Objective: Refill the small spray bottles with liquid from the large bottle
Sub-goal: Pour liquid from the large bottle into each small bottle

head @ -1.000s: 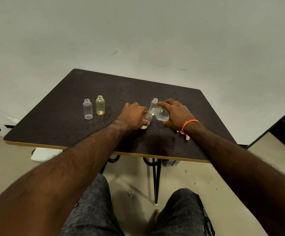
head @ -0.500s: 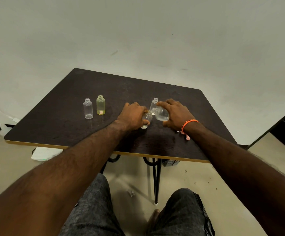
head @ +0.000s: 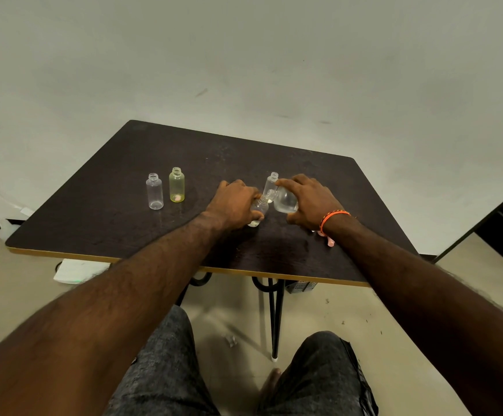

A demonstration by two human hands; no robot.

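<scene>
Hands meet mid-table (head: pixel 124 187): left hand (head: pixel 234 205) grasps one small bottle (head: pixel 257 210); right hand (head: pixel 310 201) tilts the large bottle (head: pixel 284 201) onto it. Three more small bottles stand uncapped: clear (head: pixel 154 191) and yellow (head: pixel 176 184) left of the hands, one (head: pixel 271 183) behind.

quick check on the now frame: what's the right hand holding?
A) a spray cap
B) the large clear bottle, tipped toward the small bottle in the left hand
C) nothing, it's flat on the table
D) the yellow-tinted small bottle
B: the right hand grips the large clear bottle, tilted with its neck at the mouth of the small bottle that the left hand holds on the table.
</scene>
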